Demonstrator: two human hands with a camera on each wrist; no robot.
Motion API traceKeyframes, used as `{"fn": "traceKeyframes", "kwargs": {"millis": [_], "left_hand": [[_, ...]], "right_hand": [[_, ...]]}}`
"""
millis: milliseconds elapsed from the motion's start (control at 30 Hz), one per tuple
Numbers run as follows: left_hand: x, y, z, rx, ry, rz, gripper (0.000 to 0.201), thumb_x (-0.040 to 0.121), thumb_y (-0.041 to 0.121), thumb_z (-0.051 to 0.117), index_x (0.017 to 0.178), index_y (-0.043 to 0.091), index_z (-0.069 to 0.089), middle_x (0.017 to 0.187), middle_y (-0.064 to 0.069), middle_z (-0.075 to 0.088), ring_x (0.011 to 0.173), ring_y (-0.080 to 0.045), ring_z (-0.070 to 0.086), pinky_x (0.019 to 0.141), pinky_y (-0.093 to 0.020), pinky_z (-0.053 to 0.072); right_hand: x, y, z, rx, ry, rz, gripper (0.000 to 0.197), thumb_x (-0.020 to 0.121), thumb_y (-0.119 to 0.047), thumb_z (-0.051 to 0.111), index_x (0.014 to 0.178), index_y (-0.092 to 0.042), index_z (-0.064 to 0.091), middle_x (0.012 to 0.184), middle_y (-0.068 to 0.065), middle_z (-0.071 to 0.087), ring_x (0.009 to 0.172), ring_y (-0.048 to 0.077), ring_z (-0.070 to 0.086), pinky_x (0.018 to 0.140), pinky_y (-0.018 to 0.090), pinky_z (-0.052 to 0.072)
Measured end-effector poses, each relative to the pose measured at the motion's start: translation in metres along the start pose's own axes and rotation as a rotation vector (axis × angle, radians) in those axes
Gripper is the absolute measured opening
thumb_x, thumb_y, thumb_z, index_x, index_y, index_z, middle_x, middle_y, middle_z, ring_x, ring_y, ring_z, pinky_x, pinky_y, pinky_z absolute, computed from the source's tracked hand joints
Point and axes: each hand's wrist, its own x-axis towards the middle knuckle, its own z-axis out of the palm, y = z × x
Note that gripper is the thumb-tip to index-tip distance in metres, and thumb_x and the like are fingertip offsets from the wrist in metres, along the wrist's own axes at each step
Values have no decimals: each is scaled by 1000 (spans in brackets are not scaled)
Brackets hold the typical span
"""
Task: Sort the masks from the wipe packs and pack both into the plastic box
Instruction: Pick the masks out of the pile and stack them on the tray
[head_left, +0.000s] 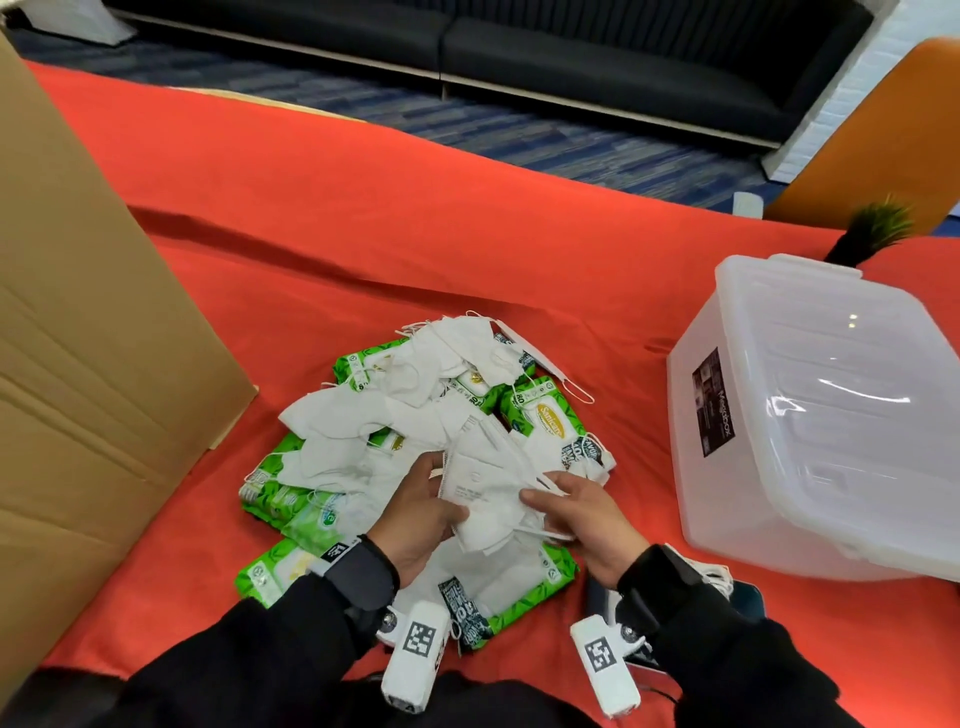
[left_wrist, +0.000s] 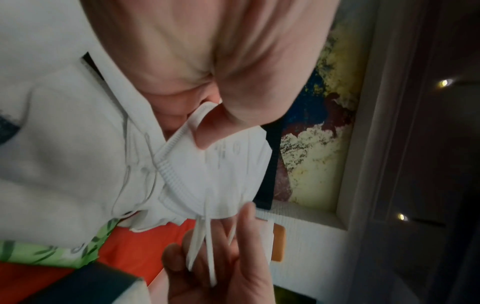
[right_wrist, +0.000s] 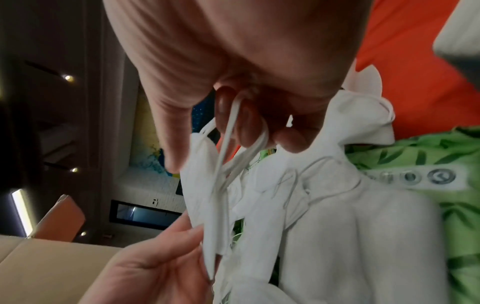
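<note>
Several white folded masks (head_left: 363, 415) and green wipe packs (head_left: 545, 421) lie mixed in a heap on the red cloth (head_left: 363, 234). Above the near side of the heap both hands hold one white mask (head_left: 478, 483). My left hand (head_left: 441, 488) pinches its left edge, thumb on top of the mask (left_wrist: 223, 164). My right hand (head_left: 545, 493) grips the other end, with its fingers (right_wrist: 244, 127) curled round the ear loops (right_wrist: 226, 144). The translucent plastic box (head_left: 691, 467) stands at the right with its lid on.
A large cardboard box (head_left: 78, 338) fills the left side. Behind the plastic box are a small green plant (head_left: 872, 228) and an orange chair (head_left: 883, 135). Bare red cloth lies beyond the heap and between heap and box.
</note>
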Motion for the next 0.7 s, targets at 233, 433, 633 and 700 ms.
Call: {"fn": "traceKeyframes", "kwargs": {"millis": [233,433,633,700], "left_hand": [[-10,13,38,315,-121,257,90,82,1,77,143,53,36,130,0,57,113,-20,64,96,-36,55],[-7,28,93,825,-405,456,26,88,28,78,114,34,74,106,8,74,94,-11,70,88,-24,53],[-7,8,125,1222,-478,620,32,94,18,61,123,31,69,116,13,73,107,-2,64,94,-24,48],[-7,1,132,1304,-471,626,38,93,12,57,124,31,66,117,9,73,107,-9,64,91,-26,48]], "right_hand": [[-33,6,-51,-346,33,-199,8,77,-5,84,79,-4,76,74,1,72,68,12,63,67,29,48],[-57,12,-96,-535,107,-271,18,71,-19,88,67,-17,70,61,-9,58,61,7,50,60,30,37],[-84,18,-138,-333,43,-180,30,80,-14,84,58,-20,66,56,-7,50,53,6,42,51,20,33],[-93,19,-150,-215,45,-126,24,84,-17,80,63,-19,70,56,-5,48,56,9,40,52,20,34]]}}
